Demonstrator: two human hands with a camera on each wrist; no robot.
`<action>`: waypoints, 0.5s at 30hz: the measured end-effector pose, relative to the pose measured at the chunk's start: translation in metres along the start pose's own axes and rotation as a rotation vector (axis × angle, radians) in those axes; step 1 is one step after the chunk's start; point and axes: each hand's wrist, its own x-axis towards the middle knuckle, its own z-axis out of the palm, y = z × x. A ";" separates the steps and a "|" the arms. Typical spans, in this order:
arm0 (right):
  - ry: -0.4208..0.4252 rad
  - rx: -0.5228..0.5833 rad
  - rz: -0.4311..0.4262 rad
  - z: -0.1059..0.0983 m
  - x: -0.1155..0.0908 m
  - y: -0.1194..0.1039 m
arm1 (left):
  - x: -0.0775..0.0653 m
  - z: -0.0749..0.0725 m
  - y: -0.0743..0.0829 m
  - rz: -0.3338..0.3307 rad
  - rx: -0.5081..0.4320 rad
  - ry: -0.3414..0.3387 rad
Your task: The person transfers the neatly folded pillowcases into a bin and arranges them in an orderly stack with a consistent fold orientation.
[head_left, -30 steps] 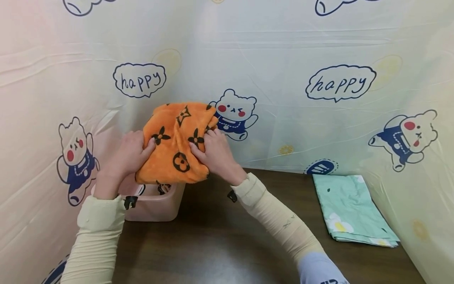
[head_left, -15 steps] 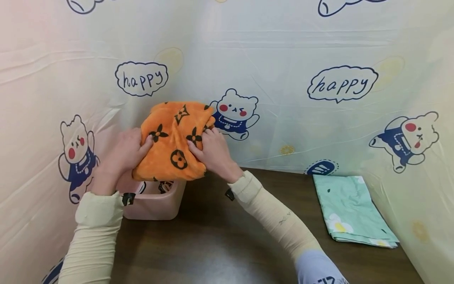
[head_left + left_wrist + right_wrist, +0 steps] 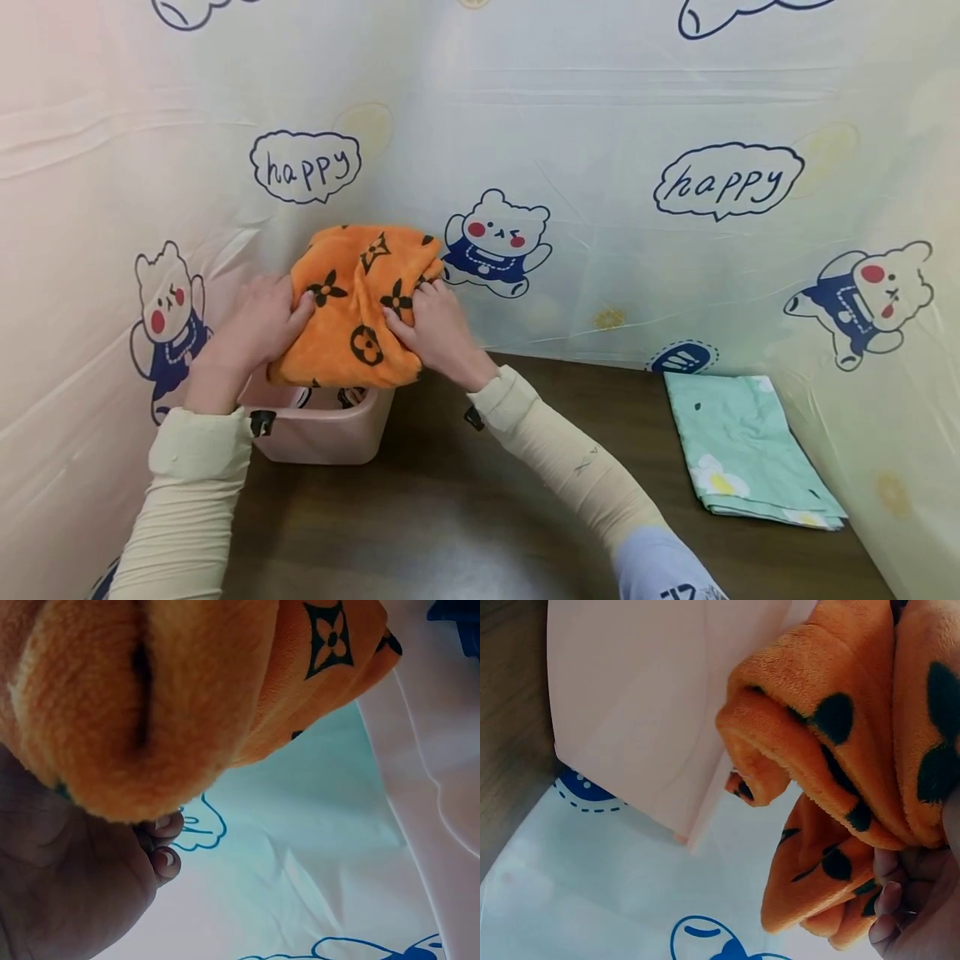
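Observation:
A folded orange plush cloth (image 3: 348, 308) with dark flower motifs is held up between both hands, over a pink plastic bin (image 3: 322, 437). My left hand (image 3: 258, 321) grips its left side, thumb on the front face. On the right side, my right hand (image 3: 442, 333) grips it the same way. Thick rounded folds of the cloth (image 3: 142, 712) fill the top of the left wrist view, above the left palm (image 3: 67, 877). In the right wrist view, layered folds of the cloth (image 3: 817, 682) hang beside the curled right fingers (image 3: 889, 900). The cloth hides most of the bin's inside.
Dark-patterned items (image 3: 351, 397) show inside the bin below the cloth. A folded mint-green cloth with white flowers (image 3: 750, 450) lies at the right of the dark wooden table (image 3: 420, 533). A printed pale curtain (image 3: 585, 108) closes off the back and sides.
Both hands have shifted slightly left with the orange cloth, which has also come a little lower over the bin. The grip of both hands stays the same.

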 end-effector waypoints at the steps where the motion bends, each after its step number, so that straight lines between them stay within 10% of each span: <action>1: 0.006 0.002 0.000 0.001 0.000 0.000 | 0.000 0.000 -0.001 -0.001 0.004 -0.006; 15: -0.037 -0.007 -0.007 0.018 0.006 -0.010 | -0.003 0.002 -0.018 0.008 -0.003 -0.027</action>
